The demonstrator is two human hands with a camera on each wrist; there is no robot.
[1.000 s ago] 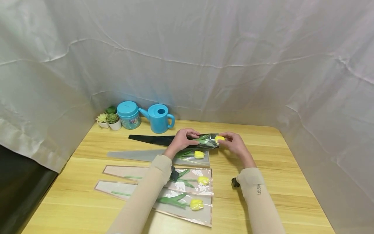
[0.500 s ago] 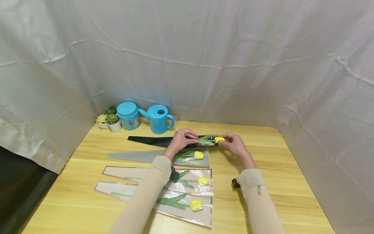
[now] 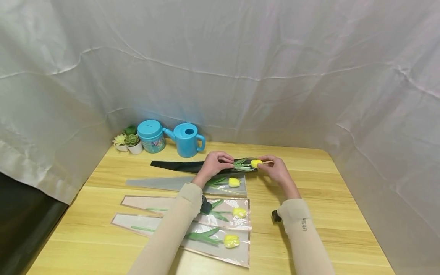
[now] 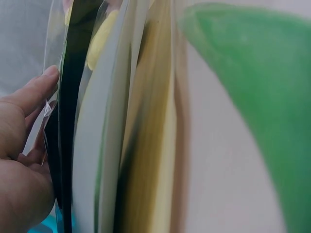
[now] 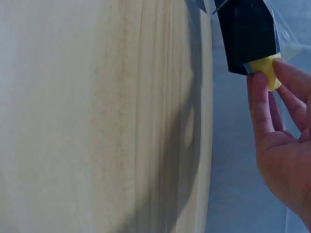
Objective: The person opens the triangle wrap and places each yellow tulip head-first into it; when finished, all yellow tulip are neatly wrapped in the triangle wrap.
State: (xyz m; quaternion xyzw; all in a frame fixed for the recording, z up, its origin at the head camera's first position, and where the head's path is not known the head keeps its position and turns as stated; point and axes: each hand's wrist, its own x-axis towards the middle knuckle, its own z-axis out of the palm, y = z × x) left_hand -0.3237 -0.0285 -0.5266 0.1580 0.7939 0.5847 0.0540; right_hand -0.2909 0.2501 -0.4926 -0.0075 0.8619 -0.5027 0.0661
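Nearest on the tabletop point(image 3: 343, 214): three sleeved tulips point(image 3: 231, 240) in a row, each in a clear wrapper, blooms toward the right, untouched since a second ago.

Beyond them, lifted just off the tabletop between both hands: the black sleeve point(image 3: 192, 166), lower and flatter than a second ago, its open end less spread. Long axis running left to right, narrow tip toward the left and resting on the wood, wide mouth toward the right. Black backing, glossy clear front, green leaves showing through, yellow tulip point(image 3: 256, 163) bloom right at the mouth.

Left hand point(image 3: 213, 164) curled over the sleeve's middle, thumb and fingers pinching the film, much as before. Right hand point(image 3: 276, 170) at the mouth, fingertips point(image 5: 265, 85) pinching the yellow bloom; from the right wrist, the bloom poking out of the black edge against those fingertips.

Farther back, near the draped white sheet point(image 3: 240, 57): blue watering can point(image 3: 187, 139), blue jar point(image 3: 151, 135), small succulents point(image 3: 128, 139), all unmoved.
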